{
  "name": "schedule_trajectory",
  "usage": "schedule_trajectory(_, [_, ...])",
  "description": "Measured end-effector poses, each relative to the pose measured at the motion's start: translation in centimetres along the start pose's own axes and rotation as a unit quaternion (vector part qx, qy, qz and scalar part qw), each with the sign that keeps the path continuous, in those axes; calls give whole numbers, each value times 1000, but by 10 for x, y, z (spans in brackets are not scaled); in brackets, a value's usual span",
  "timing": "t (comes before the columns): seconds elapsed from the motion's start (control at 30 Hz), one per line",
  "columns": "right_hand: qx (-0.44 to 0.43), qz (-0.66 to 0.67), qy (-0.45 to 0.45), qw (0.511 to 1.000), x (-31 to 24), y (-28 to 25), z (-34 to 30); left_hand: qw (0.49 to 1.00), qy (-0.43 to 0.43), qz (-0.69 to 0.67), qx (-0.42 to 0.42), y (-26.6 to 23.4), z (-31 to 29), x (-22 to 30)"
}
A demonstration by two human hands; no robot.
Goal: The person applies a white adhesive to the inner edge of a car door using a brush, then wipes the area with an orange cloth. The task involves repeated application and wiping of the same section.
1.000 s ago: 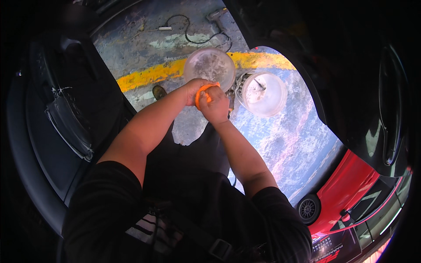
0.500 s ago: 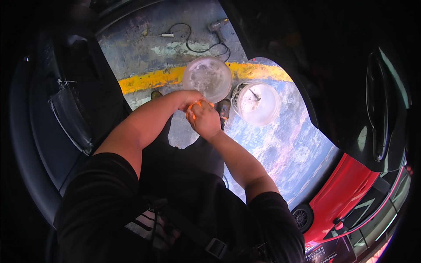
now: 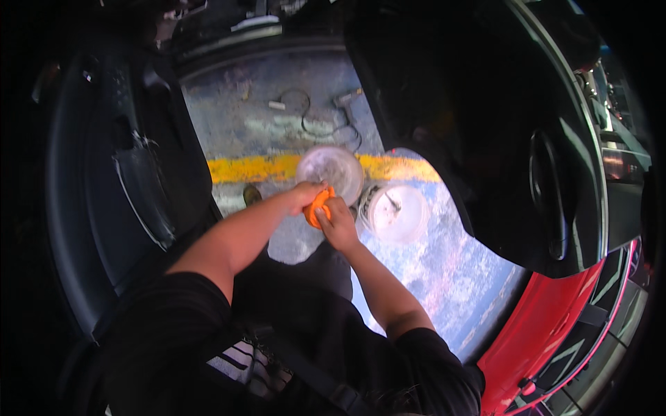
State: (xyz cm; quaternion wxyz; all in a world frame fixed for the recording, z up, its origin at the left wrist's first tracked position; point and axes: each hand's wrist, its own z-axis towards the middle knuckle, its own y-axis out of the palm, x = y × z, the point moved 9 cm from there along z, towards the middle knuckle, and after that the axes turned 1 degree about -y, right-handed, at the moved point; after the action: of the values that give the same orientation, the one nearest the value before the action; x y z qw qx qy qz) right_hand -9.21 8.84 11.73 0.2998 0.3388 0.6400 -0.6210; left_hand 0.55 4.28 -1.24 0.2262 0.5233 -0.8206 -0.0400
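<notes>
An orange cloth [image 3: 318, 210] is bunched between my two hands in the middle of the view. My left hand [image 3: 304, 197] grips its upper left side, fingers closed round it. From the right, my right hand [image 3: 338, 223] pinches the same cloth, with the thumb lying over it. Just beyond the hands stands a round, whitish translucent tub [image 3: 340, 165], holding something pale and cloudy. A whitish bucket [image 3: 415, 215] stands to its right with a dark thin object inside.
A dark car door panel [image 3: 90, 201] rises on my left, another dark door [image 3: 479, 118] on my right. A grey gun-shaped tool [image 3: 345, 101] with a black cord lies on the floor [image 3: 229, 104] beyond a yellow stripe [image 3: 257, 168]. A red car [image 3: 534, 326] stands at lower right.
The view has tilted, so the floor things sit lower in it. More of the orange cloth shows between my hands, which have moved slightly apart. Both hands still hold it.
</notes>
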Motion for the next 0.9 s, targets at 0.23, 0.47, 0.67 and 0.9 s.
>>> schedule_trajectory(0.23, [-63,402,129,904,32,-27,-9,999,51,4,14,10,-107,43])
schedule_trajectory(0.47, [-25,-32,116,992,-34,-126,-1,960,179,196,92,-11,-148,63])
schedule_trajectory(0.67, [-60,-39,153,986,-84,-152,19,950,229,194,87,-13,-169,78])
schedule_trajectory(0.9, [-96,454,129,876,-115,-136,40,857,481,171,74,-12,-223,146])
